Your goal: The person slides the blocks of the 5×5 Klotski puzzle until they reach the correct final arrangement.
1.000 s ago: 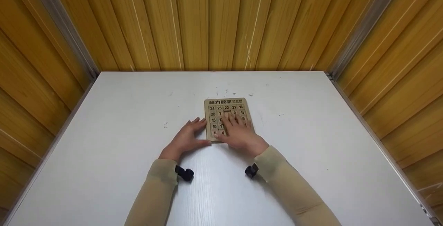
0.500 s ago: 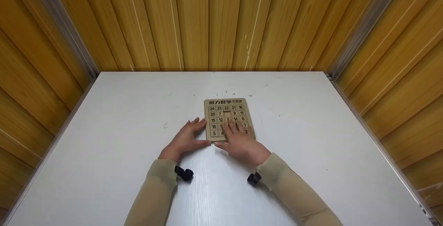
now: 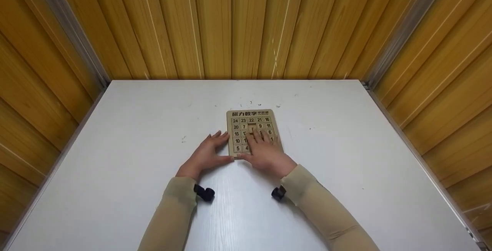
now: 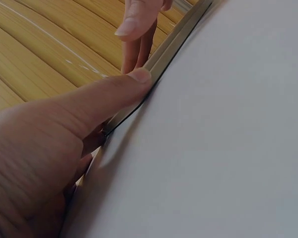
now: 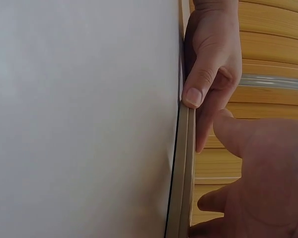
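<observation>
A wooden sliding number puzzle (image 3: 251, 113) lies flat on the white table, its tiles numbered in rows under a printed heading. My left hand (image 3: 203, 155) holds its near left corner, fingers along the left side and thumb on the near edge; the left wrist view shows that thumb (image 4: 119, 91) against the edge. Over the lower right tiles lies my right hand (image 3: 267, 155), with extended fingers and fingertips on the middle columns. A tile (image 3: 252, 128) shows just beyond these fingertips, a narrow dark gap between it and tile 22 (image 3: 251, 120). The right hand hides several tiles.
The white table (image 3: 134, 128) has small marks beyond the puzzle. Yellow wood-patterned panels (image 3: 246, 28) stand behind it and on both sides. Each wrist carries a small black camera, the left one (image 3: 205, 193) and the right one (image 3: 278, 192).
My right hand drew back toward me, baring an empty slot below tile 22, then moved forward again; a tile now sits in most of that slot. My left hand and the puzzle stay put.
</observation>
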Available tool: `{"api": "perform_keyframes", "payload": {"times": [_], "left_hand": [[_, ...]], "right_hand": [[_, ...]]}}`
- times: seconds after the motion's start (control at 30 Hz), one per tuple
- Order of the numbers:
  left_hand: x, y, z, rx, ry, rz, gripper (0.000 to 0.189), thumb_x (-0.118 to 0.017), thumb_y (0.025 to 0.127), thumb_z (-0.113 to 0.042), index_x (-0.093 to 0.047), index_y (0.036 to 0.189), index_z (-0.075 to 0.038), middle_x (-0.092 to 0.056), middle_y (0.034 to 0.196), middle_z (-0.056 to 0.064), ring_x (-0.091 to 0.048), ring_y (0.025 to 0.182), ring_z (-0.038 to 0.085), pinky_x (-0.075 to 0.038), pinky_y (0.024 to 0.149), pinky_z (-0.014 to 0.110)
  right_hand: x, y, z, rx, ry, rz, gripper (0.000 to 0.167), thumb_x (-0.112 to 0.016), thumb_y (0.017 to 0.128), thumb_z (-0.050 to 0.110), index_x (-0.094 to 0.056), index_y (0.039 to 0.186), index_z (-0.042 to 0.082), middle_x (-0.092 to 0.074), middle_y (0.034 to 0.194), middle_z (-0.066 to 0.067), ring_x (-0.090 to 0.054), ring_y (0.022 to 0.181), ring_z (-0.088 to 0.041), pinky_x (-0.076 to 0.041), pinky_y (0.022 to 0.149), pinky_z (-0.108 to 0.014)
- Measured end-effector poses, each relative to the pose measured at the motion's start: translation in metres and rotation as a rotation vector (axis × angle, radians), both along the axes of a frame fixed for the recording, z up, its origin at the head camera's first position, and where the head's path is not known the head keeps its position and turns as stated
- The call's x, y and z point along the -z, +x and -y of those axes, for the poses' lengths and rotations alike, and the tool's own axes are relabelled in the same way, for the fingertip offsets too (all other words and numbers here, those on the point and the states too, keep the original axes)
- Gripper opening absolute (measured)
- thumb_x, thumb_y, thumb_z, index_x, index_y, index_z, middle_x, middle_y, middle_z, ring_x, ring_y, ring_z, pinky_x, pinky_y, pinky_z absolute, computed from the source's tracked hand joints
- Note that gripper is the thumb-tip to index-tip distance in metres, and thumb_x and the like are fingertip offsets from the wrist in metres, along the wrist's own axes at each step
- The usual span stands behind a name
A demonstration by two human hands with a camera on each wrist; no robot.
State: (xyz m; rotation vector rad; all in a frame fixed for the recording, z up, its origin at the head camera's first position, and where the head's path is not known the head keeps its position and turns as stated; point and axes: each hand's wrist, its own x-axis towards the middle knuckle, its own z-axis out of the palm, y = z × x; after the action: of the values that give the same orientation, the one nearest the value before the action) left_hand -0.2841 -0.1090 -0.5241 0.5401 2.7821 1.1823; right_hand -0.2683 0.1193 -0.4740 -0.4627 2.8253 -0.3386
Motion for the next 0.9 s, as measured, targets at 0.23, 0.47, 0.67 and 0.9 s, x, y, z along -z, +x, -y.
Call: {"api": "perform_keyframes", "payload": {"times": [0.23,0.47,0.67,0.9], "left_hand": [[0.0,0.001,0.0,0.0,-0.003,0.01,0.086,-0.086,0.082,-0.038,-0.046,0.155,-0.014,-0.039,0.165,0.004,-0.023,0.159,0.036,-0.015,0.131,0.056],[0.0,0.0,0.0,0.02,0.002,0.0,0.084,-0.085,0.084,-0.035,-0.046,0.154,-0.009,-0.042,0.163,0.003,-0.026,0.159,0.031,-0.012,0.133,0.051],[0.002,0.0,0.0,0.012,0.009,0.002,0.086,-0.086,0.083,-0.037,-0.046,0.154,-0.011,-0.042,0.164,0.003,-0.025,0.159,0.032,-0.013,0.133,0.053],[0.002,-0.001,0.002,0.016,0.005,-0.023,0.085,-0.087,0.082,-0.035,-0.047,0.153,-0.01,-0.043,0.162,0.005,-0.027,0.158,0.032,-0.014,0.133,0.052]], "right_hand": [[0.002,-0.008,0.003,0.019,-0.008,0.021,0.093,-0.043,0.099,0.071,-0.008,0.167,0.019,0.001,0.174,-0.013,0.004,0.161,-0.039,0.005,0.127,-0.068],[0.004,-0.013,0.004,0.019,0.039,-0.005,0.093,-0.042,0.098,0.073,-0.013,0.167,0.018,-0.001,0.174,-0.013,0.0,0.161,-0.04,-0.001,0.128,-0.069],[0.004,-0.005,0.002,0.005,0.022,-0.015,0.092,-0.04,0.099,0.073,-0.01,0.167,0.019,0.002,0.174,-0.014,0.002,0.161,-0.04,-0.001,0.126,-0.071],[-0.001,0.018,-0.002,-0.015,-0.006,0.042,0.09,-0.04,0.1,0.071,-0.009,0.167,0.021,0.002,0.175,-0.01,0.007,0.161,-0.038,0.003,0.126,-0.071]]}}
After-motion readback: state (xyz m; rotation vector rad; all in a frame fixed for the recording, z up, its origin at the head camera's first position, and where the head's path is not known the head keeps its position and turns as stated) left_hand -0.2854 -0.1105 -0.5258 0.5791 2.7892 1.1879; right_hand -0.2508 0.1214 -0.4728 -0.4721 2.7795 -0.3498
